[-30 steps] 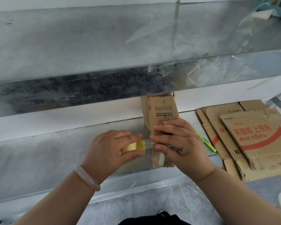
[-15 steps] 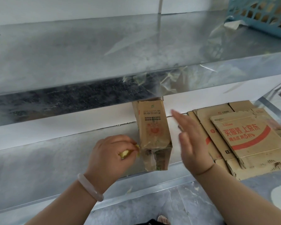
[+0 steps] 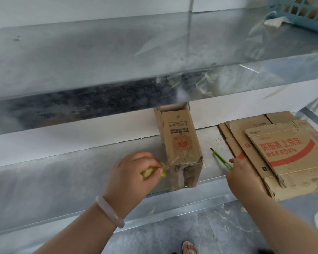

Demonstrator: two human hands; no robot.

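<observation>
The left hand point(image 3: 130, 173) has its fingers and thumb curled round a small yellow roll of clear adhesive tape point(image 3: 149, 173), held just beside the lower left edge of the upright brown cardboard carton point(image 3: 180, 143). A strip of clear tape point(image 3: 170, 162) runs uncut from the roll onto the carton's near end.

The carton stands on the grey metal shelf point(image 3: 62, 180), near its front edge, between the two hands. Tape covers the near-end flaps, so sealing there is judged mostly complete.

Right of the carton lies a slim green utility knife point(image 3: 221, 160). The right hand point(image 3: 244, 176) reaches for its near end with index finger and thumb spread. Contact appears made, but no grip is confirmed.

At far right lies a stack of flattened brown cartons point(image 3: 286, 153).

Remaining steps, as judged: take up the knife, sever the strip, press down the loose end
</observation>
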